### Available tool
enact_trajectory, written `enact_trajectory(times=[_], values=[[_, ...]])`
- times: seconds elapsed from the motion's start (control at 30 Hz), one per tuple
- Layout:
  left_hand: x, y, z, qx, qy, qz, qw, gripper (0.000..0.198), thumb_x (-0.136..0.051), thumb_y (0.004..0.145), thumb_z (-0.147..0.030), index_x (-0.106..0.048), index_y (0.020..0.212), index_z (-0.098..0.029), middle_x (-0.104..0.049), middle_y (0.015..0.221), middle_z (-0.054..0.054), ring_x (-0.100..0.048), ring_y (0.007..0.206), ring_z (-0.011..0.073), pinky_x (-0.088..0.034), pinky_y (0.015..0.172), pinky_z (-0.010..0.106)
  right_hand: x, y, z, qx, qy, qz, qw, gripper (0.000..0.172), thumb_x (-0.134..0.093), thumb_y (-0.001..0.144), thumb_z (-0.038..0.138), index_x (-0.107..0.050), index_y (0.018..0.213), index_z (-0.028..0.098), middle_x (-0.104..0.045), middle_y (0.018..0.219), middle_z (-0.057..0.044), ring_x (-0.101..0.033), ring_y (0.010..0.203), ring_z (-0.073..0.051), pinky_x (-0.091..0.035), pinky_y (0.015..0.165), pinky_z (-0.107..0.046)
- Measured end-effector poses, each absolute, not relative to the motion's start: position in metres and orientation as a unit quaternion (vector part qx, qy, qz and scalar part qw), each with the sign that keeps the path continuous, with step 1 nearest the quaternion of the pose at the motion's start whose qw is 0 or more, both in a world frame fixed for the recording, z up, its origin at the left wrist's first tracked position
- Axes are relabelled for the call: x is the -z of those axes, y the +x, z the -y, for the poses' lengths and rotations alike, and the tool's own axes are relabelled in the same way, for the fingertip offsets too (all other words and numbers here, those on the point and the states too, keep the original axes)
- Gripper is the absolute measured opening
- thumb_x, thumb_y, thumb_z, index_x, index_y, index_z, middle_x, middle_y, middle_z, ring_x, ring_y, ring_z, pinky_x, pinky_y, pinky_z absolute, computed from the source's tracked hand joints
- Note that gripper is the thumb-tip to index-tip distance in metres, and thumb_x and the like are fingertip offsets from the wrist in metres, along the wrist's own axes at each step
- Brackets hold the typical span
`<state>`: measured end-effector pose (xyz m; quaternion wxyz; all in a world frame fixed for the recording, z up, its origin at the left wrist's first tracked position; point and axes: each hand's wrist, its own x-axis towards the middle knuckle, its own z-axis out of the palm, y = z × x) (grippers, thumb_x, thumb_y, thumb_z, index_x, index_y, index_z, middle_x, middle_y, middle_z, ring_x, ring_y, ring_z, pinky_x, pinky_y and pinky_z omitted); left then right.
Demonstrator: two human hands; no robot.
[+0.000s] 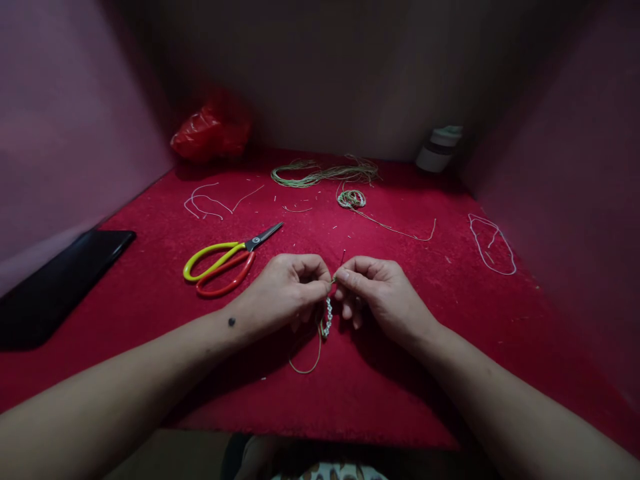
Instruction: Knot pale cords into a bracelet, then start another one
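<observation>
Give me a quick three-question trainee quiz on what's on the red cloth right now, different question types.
1. True or false: the scissors lie to the left of the left hand.
2. Multiple choice: what hangs below the pinched fingers of the left hand and the right hand? A) a short beaded strand with a loose cord tail B) a metal chain C) a ribbon.
3. Fill in: the jar stands at the far ____ corner of the red cloth.

Key: 1 true; 2 A; 3 right.
</observation>
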<state>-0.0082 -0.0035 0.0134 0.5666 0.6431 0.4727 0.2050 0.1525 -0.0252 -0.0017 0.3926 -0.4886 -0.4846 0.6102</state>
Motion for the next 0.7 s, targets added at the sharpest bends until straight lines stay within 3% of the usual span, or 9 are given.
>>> enact_trajectory(times=[0.7], values=[[-0.0121, -0.0074, 0.0038, -0.197, 0.641, -0.488, 0.558, 0.004, -0.051, 0.075, -0.020, -0.052, 0.073, -0.017, -0.049, 0.043, -0.006, -0.043, 0.034, 0.0066, -0.032, 0.033, 0.015, 0.0034, 0.1537, 0.0243, -0.538, -0.522, 0.545, 0.375, 0.018, -0.054, 0.080, 0.028, -0.053, 0.066, 0.016, -0.052, 0.044, 0.004, -0.045, 0.034, -0.006, -0.037, 0.033, -0.015]])
